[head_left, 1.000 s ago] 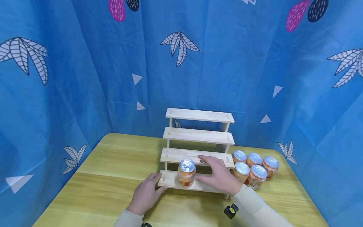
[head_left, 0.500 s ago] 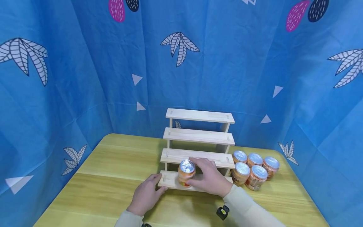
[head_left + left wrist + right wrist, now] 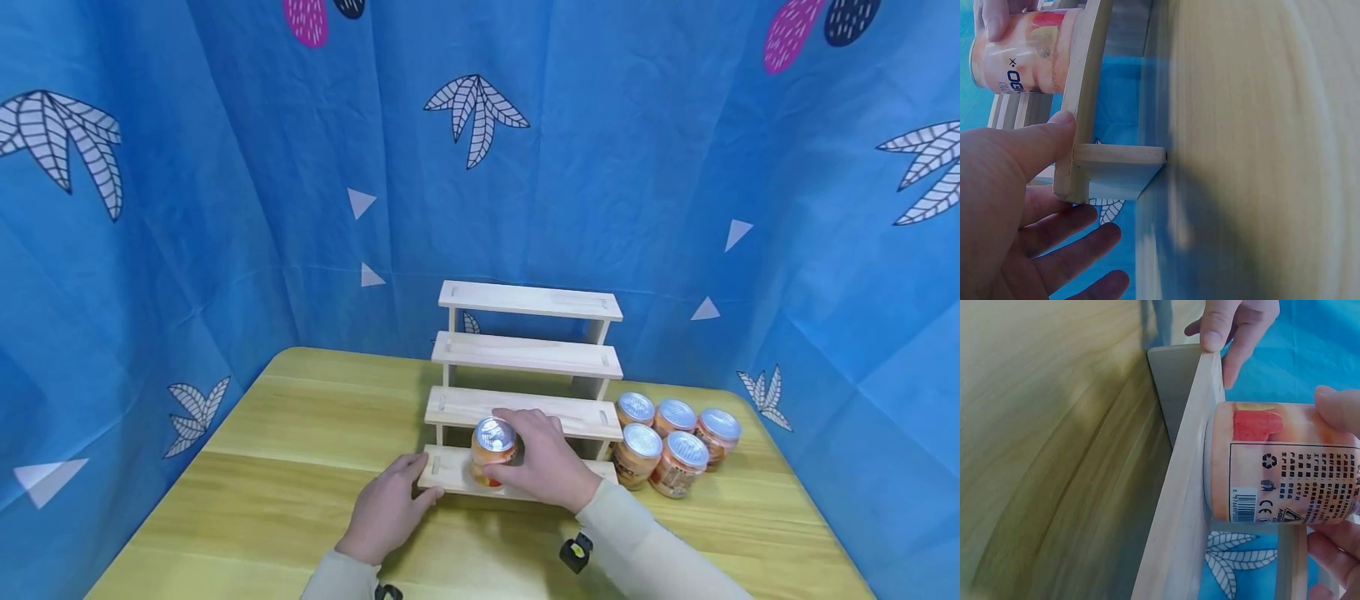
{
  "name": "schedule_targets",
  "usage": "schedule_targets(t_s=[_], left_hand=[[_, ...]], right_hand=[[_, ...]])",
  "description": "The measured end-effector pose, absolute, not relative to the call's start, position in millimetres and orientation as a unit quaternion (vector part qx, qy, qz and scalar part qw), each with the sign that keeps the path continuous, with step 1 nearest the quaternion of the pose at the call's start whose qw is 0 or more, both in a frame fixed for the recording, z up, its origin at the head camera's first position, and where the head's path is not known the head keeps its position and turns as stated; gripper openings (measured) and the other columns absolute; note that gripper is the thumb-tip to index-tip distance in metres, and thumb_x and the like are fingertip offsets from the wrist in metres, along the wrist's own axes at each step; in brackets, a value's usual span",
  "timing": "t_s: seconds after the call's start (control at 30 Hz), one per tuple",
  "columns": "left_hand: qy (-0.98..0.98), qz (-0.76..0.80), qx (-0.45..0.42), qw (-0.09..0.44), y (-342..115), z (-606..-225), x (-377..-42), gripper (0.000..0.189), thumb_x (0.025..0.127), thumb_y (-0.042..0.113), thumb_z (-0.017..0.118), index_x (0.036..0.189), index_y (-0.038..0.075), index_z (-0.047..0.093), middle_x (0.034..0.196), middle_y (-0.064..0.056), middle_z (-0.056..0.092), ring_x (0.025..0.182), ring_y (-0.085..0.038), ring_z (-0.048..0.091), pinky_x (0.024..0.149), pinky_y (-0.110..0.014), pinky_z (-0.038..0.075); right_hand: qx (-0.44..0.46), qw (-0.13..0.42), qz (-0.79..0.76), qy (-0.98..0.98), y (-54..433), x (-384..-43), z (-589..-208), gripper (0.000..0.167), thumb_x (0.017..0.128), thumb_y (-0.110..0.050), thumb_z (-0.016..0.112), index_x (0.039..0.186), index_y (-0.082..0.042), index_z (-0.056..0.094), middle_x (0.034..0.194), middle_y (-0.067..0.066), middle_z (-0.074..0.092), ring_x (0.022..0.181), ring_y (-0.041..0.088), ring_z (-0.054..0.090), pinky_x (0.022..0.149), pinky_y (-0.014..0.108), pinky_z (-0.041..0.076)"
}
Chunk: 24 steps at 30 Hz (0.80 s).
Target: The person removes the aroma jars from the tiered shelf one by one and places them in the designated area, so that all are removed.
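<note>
A four-step wooden display shelf [image 3: 525, 354] stands on the table. On its lowest step [image 3: 448, 472], left of the middle, an orange can [image 3: 486, 458] with a silver lid stands upright. My right hand [image 3: 546, 462] grips this can from the right, thumb in front and fingers behind. In the right wrist view the can's label [image 3: 1294, 481] shows a barcode and small print, and its base is against the board. My left hand [image 3: 386, 510] holds the left end of the lowest step, with the thumb [image 3: 1060, 128] on the board and the other fingers spread.
Several similar cans [image 3: 678, 454] stand grouped on the table right of the shelf. A yellowish wooden table [image 3: 300, 442] bears everything. Blue patterned cloth [image 3: 600, 167] hangs behind and along both sides. A small black device [image 3: 576, 552] sits at the right wrist.
My right hand has moved left from beside the can and taken hold of it. The left hand keeps its place on the step. The head view has tilted slightly.
</note>
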<state>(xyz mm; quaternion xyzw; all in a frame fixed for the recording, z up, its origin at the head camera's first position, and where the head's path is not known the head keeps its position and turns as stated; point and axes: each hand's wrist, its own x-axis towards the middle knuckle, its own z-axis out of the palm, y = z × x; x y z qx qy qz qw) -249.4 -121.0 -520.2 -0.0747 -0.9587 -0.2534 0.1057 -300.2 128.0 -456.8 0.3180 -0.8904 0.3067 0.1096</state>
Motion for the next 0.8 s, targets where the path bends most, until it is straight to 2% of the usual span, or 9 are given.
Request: schedule_targets(t_s=[0.4, 0.63, 0.8], left_hand=[[-0.959, -0.251, -0.078, 0.107, -121.0, -520.2, -249.0, 0.066, 0.089, 0.041, 0.076, 0.137, -0.001, 0.060, 0.135, -0.017, 0.062, 0.112, -0.035, 0.066, 0.088, -0.049, 0.058], [-0.959, -0.251, -0.082, 0.104, -120.9, -518.9, -248.1, 0.065, 0.090, 0.040, 0.076, 0.137, -0.002, 0.060, 0.134, -0.017, 0.062, 0.110, -0.035, 0.067, 0.086, -0.048, 0.059], [-0.959, -0.246, -0.086, 0.107, -120.8, -518.0, -248.6, 0.065, 0.090, 0.040, 0.076, 0.137, -0.002, 0.060, 0.134, -0.017, 0.062, 0.107, -0.034, 0.068, 0.085, -0.047, 0.059]], right_hand=[[0.286, 0.114, 0.349, -0.885, 145.1, -300.0, -458.4, 0.070, 0.071, -0.039, 0.093, 0.130, -0.016, 0.064, 0.115, -0.007, 0.068, 0.108, 0.012, 0.059, 0.092, 0.041, 0.038], [0.269, 0.111, 0.360, -0.886, 166.6, -299.3, -452.5, 0.068, 0.073, -0.041, 0.091, 0.130, -0.018, 0.062, 0.117, -0.009, 0.066, 0.110, 0.013, 0.057, 0.092, 0.042, 0.039], [0.255, 0.125, 0.352, -0.892, 182.8, -298.2, -449.5, 0.068, 0.074, -0.040, 0.090, 0.131, -0.017, 0.061, 0.120, -0.006, 0.066, 0.112, 0.015, 0.058, 0.098, 0.047, 0.040]])
